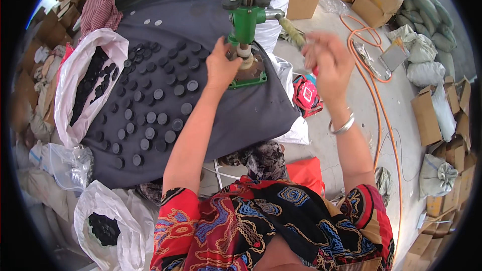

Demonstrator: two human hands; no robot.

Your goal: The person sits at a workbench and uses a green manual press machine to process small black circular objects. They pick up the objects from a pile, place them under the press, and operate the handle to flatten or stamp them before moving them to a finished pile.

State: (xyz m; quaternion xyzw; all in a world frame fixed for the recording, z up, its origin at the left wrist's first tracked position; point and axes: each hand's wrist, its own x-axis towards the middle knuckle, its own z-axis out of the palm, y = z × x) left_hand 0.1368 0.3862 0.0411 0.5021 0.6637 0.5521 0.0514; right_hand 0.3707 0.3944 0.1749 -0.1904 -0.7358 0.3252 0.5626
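A green hand press (246, 25) stands on the dark cloth of the table, with a pale round die (246, 63) under its ram. My left hand (222, 68) is at the left of the ram, thumb and forefinger apart; some fingertips are hidden by the press. The lever, with a yellowish wrapped grip (292, 31), sticks out to the right. Beside the end of that grip is my right hand (329, 62), bent and smeared by motion, so whether it touches the lever is unclear. Many round black caps (158, 94) lie spread left of my left hand.
A white sack (63, 103) of black pieces lies on the table's left, and another sack (133, 221) stands lower left. Orange hose (374, 90) runs along the floor at right. Cardboard boxes (379, 0) and a red-pink bag (306, 95) are nearby.
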